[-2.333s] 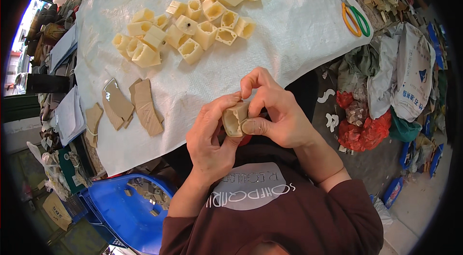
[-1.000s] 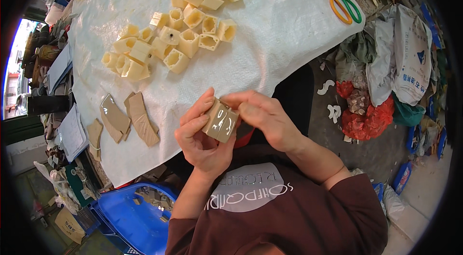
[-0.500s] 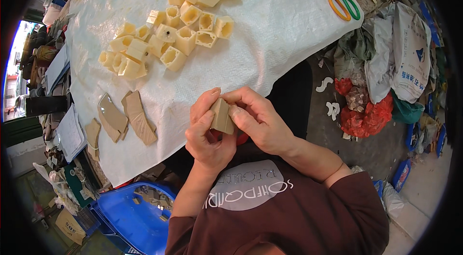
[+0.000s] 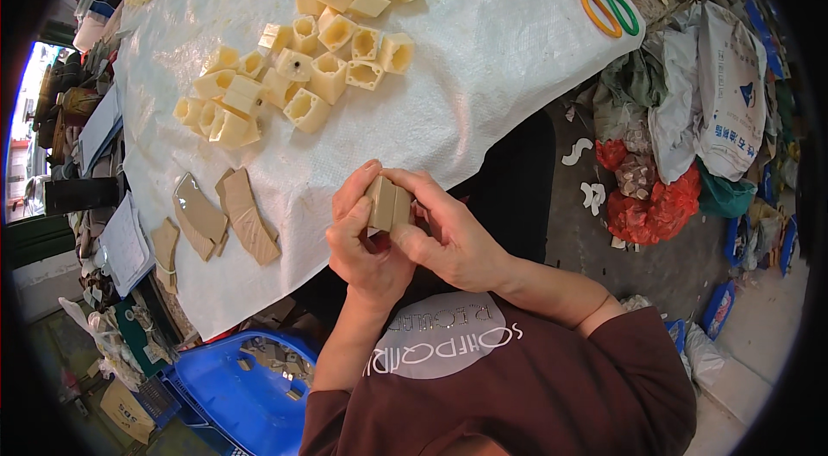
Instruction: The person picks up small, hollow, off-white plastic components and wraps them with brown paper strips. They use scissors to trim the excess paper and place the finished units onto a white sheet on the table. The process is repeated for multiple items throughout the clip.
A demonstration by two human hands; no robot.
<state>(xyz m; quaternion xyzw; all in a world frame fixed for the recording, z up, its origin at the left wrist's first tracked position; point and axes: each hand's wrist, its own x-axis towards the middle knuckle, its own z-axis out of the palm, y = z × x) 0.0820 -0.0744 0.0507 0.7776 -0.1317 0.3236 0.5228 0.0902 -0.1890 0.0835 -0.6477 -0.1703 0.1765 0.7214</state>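
Note:
Both my hands are closed around a small tan, angular block at the near edge of the white sheet. My left hand wraps its left side and underside, with fingertips near its top. My right hand presses it from the right with thumb and fingers. Most of the block's lower part is hidden by my fingers. Left of my hands, flat tan pieces lie on the sheet. Farther off are several cream hollow blocks, loosely heaped, some with their open ends showing.
The white woven sheet covers the table. Scissors with orange and green handles lie at its far right. A blue plastic basin holding tan scraps stands at lower left. Red plastic bags and a white sack sit on the right.
My hands have shifted slightly left with the tan block, which has turned a little. My right fingers now reach over its top right edge. The view has shifted slightly.

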